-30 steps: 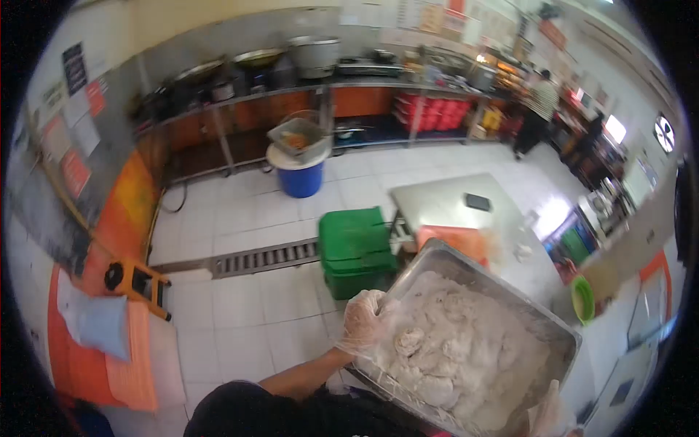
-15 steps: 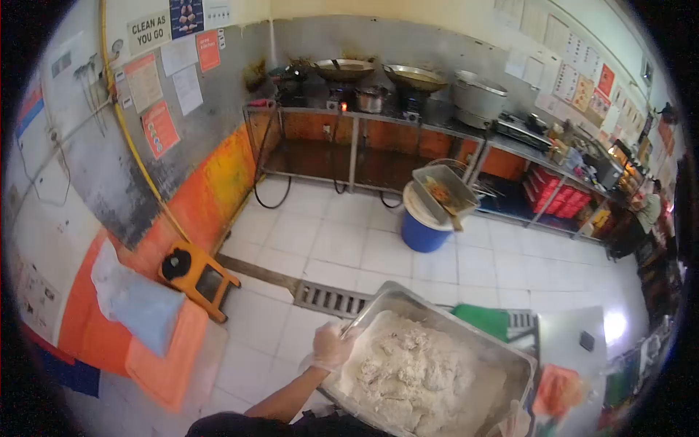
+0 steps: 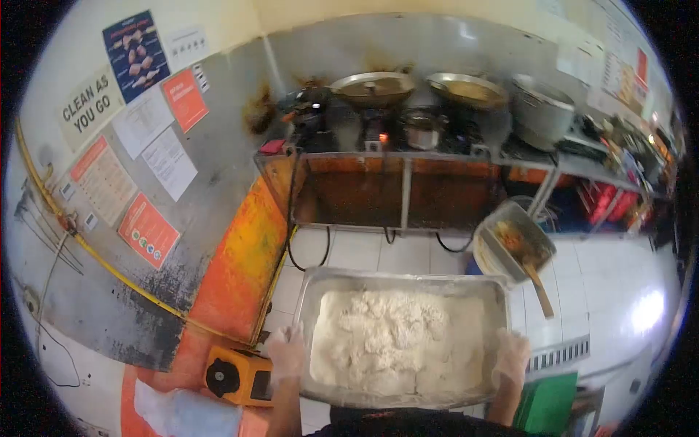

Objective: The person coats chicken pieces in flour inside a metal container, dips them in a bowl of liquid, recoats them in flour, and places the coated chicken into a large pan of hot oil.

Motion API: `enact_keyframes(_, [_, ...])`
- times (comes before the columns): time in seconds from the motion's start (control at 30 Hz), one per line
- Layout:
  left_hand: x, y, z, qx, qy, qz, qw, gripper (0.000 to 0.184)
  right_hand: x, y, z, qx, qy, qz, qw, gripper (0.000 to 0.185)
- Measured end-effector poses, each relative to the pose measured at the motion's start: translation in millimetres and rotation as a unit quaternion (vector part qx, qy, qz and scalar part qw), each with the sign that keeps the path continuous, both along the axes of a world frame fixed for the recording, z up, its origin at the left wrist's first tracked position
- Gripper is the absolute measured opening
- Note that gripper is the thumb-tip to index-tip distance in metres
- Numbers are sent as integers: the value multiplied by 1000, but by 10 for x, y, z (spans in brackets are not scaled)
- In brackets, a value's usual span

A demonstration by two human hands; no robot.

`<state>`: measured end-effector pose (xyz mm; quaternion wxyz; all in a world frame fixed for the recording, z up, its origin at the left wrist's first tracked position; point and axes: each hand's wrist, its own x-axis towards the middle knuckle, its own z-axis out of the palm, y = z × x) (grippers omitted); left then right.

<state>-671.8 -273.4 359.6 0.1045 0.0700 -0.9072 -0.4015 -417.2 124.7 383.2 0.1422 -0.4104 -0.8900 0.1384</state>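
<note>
1. The deep rectangular metal tray [image 3: 408,276] lies between the person's two hands, its long sides running across from one to the other, with white floor tiles [image 3: 357,249] showing past its far edge.
2. The left hand [image 3: 286,354], in a clear plastic glove, grasps the tray's left end, touching the rim.
3. The right hand [image 3: 513,355], gloved alike, grasps the tray's right end at about the same level; the thumb's exact position is too blurred to tell.
4. Inside the tray, pale flour [image 3: 472,349] spreads along the bottom, with floury coated lumps [image 3: 393,324] heaped around the middle, between the hands and touching neither.
5. Dark clothing [image 3: 408,422] shows at the tray's near side.
6. Beyond the tray, well apart, a steel desk [image 3: 444,155] carries two woks [image 3: 470,92], a small saucepan [image 3: 424,132] and a tall stockpot [image 3: 540,116].
7. Right of the tray's far corner, a rectangular metal pan [image 3: 540,246] with a wooden-handled utensil [image 3: 537,288] sits atop a bucket.
8. Left of the tray, near the left hand, stands an orange-and-black appliance [image 3: 240,375].
</note>
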Motion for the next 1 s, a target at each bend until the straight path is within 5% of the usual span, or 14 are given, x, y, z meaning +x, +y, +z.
enact_keyframes(0.03, [-454,153,265,-13,-20,0,1000,39,-446,36,28,61,13,42,997,42])
enact_keyframes(0.13, [-1523,294,283,-6,-9,-25,1000,42,-1257,29,331,-122,117,-158,973,35])
enact_keyframes(0.27, [-3212,786,547,-33,-21,-96,995,45,-2291,118,68,-195,226,-133,945,45])
enact_keyframes(0.3, [-3591,966,638,-44,-10,-107,993,46,-2512,307,-338,-181,182,-149,955,46])
enact_keyframes(0.37, [-4151,1164,786,-2,-12,-124,992,48,-3094,364,-232,-185,124,-157,962,45])
enact_keyframes(0.47, [-5577,1379,336,-119,32,-161,979,52,-4339,42,625,-310,39,-247,917,47])
enact_keyframes(0.5, [-6008,1460,214,-134,45,-160,977,53,-4415,96,299,-357,78,-174,914,37])
enact_keyframes(0.6, [-6905,1883,279,-138,38,-182,973,57,-4847,-142,-75,-393,169,-125,895,47])
enact_keyframes(0.67, [-7659,2260,183,-136,0,-206,969,59,-5354,-385,-248,-412,155,-167,882,40])
enact_keyframes(0.73, [-8234,2507,-109,-231,125,-226,938,62,-5740,-629,-311,-435,154,-149,875,38])
enact_keyframes(0.8, [-8465,2662,-130,-252,85,-304,915,60,-6096,-810,-90,-452,139,-129,872,37])
enact_keyframes(0.9, [-8629,2832,-276,-262,89,-348,896,55,-6109,-1004,138,-611,187,-240,731,27])
enact_keyframes(0.93, [-8720,2940,-379,-259,100,-365,888,51,-6114,-974,-13,-610,194,-247,727,27])
enact_keyframes(1.0, [-8635,3033,-382,-262,129,-402,868,46,-6048,-956,-119,-358,33,83,929,25])
